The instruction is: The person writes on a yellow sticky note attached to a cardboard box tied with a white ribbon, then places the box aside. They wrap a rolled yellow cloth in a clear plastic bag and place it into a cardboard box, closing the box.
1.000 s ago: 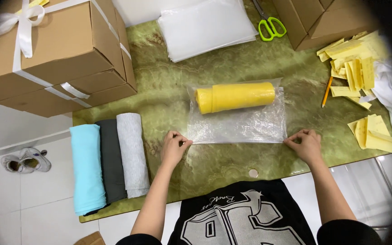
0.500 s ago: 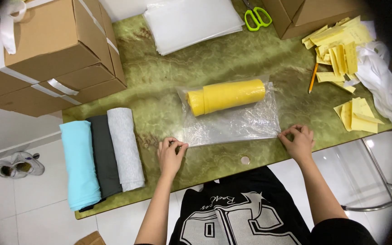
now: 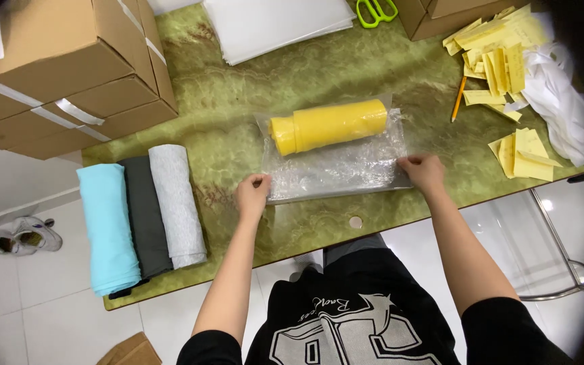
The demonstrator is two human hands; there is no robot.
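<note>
Here | left hand [image 3: 252, 195] fingers pinch near-left corner of clear plastic bag [image 3: 336, 169] | right hand [image 3: 424, 173] fingers pinch near-right corner | bag flat on green counter [image 3: 238, 115], yellow roll [image 3: 328, 126] inside

Left of the fingers: three rolled cloths, light blue [image 3: 107, 226], dark grey [image 3: 144, 216], pale grey [image 3: 177, 203]. Beyond those, taped cardboard boxes [image 3: 69, 67]. Far of the fingers: white sheets [image 3: 272, 23], green scissors [image 3: 376, 10]. Right: yellow paper slips [image 3: 498, 57], pencil [image 3: 458, 99].
</note>
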